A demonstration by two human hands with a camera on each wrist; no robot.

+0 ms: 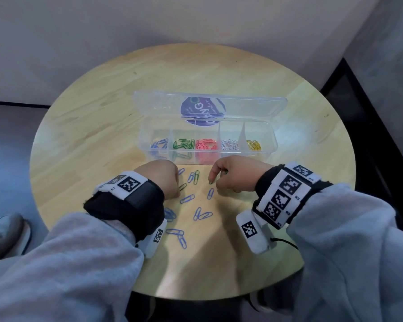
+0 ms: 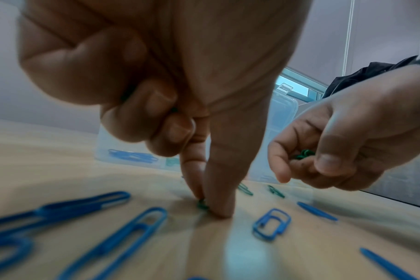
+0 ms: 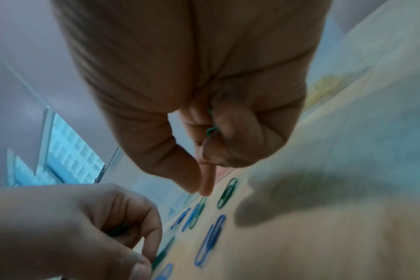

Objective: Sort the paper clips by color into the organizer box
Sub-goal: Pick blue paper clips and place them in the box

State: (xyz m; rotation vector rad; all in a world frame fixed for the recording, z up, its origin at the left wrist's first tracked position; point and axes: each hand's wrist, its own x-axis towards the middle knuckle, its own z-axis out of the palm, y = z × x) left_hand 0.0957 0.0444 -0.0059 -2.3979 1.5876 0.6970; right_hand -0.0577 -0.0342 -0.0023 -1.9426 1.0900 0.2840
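Observation:
A clear organizer box (image 1: 273, 145) stands mid-table with blue, green, red, white and yellow clips in separate compartments. In front of it lie several loose blue paper clips (image 1: 187, 199) and a few green ones (image 1: 197, 177). My left hand (image 2: 205, 205) pinches a green clip (image 2: 201, 204) against the wood with thumb and forefinger, and more green shows inside its curled fingers. My right hand (image 3: 201, 189) holds green clips (image 3: 212, 130) in its curled fingers. Its thumb and forefinger point down just above another green clip (image 3: 227, 193).
The box's open lid (image 1: 154, 103) lies flat behind it. The round wooden table (image 1: 98, 117) stands in a corner between pale walls. A shoe (image 1: 7, 231) is on the floor at the left. Bare wood surrounds the box.

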